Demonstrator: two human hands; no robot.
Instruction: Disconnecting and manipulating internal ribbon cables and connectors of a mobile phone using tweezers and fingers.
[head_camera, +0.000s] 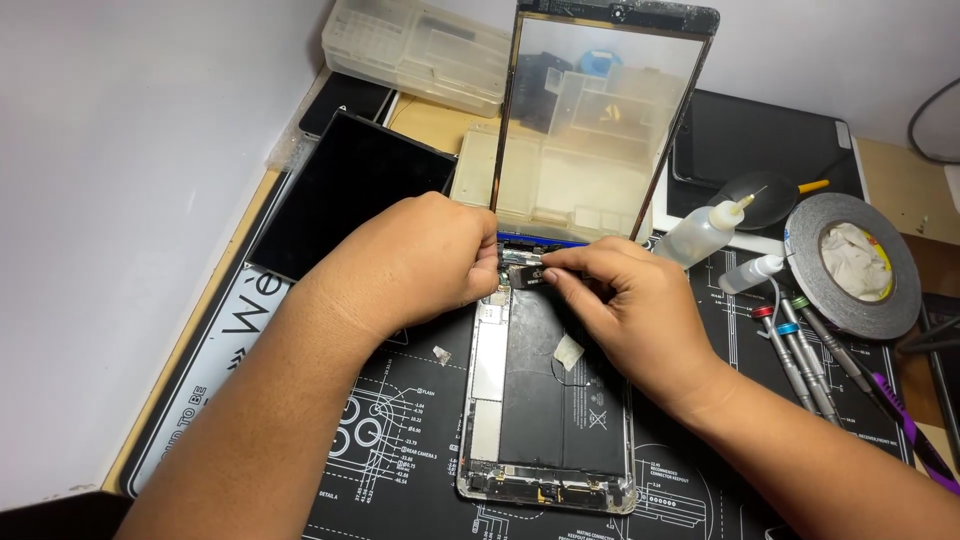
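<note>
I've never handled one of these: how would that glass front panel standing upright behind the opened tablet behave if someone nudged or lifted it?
The glass front panel looks thin and see-through, so probably light but fragile. It stands nearly upright at the top edge of the opened tablet, so a nudge might tip it. Its bare glass surface likely feels slippery.

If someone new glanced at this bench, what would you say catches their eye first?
Probably the opened tablet lying at the centre of the black repair mat, its glass panel standing upright behind it. The left hand and right hand meet at its top edge, pinching a small black part. A tape roll sits at right.
</note>
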